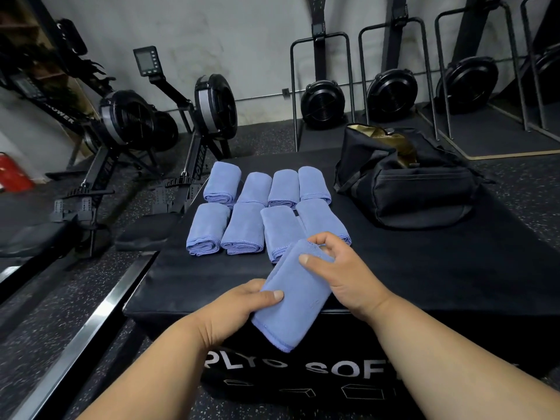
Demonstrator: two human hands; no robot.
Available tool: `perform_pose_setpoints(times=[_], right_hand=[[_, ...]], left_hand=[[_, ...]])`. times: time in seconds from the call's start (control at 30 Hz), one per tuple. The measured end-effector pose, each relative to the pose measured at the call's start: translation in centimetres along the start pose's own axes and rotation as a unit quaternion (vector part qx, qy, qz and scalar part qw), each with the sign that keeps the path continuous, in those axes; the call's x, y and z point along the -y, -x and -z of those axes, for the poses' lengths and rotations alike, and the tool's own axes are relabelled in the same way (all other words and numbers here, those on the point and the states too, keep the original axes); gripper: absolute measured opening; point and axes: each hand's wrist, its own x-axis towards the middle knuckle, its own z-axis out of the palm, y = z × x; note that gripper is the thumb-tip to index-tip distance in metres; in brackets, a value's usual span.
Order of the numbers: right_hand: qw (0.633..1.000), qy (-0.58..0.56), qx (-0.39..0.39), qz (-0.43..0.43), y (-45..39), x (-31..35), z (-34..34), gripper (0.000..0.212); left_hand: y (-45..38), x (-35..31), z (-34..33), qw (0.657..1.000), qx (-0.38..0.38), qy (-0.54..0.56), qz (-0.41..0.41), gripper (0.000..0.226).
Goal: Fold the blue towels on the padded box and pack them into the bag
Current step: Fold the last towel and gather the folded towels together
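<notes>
Between both hands (291, 283), folded towel (298, 295)

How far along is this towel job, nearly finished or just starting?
Folding looks nearly done: eight folded towels lie in two rows on the padded box. A ninth towel is in hand, gripped by the left hand and right hand. Packing seems not yet begun: no towel shows in the open bag.

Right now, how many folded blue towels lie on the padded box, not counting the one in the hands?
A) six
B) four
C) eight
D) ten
C: two rows of four folded towels lie on the padded box, while the left hand and right hand hold a ninth towel.
</notes>
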Motion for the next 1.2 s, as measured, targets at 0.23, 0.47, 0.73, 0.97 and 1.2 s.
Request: perform_pose_setpoints(times=[0.23,0.47,0.73,0.97,1.2], right_hand=[[0.997,0.011,-0.064,-0.029,-2.2,-0.7,-2.1,0.041],[0.994,0.077,-0.064,-0.041,-3.8,-2.2,-4.2,0.041],[0.990,0.127,-0.053,-0.031,-5.9,-3.6,-5.9,0.037],[0.977,0.209,-0.039,-0.031,-7.2,-4.0,-5.8,0.021],[0.966,0.252,-0.061,-0.013,-7.5,-4.0,-6.1,0.015]], left_hand=[[-1.0,-0.1,4.1,0.984,-0.157,0.060,-0.053,0.049],[-3.4,-3.7,12.3,0.950,-0.301,0.043,-0.066,0.039],[-8.8,-3.8,17.6,0.932,-0.339,0.104,0.078,0.040],[-9.8,-4.6,18.6,0.928,-0.360,0.004,0.091,0.027],[-10.1,-4.1,19.5,0.939,-0.310,-0.009,0.151,0.032]])
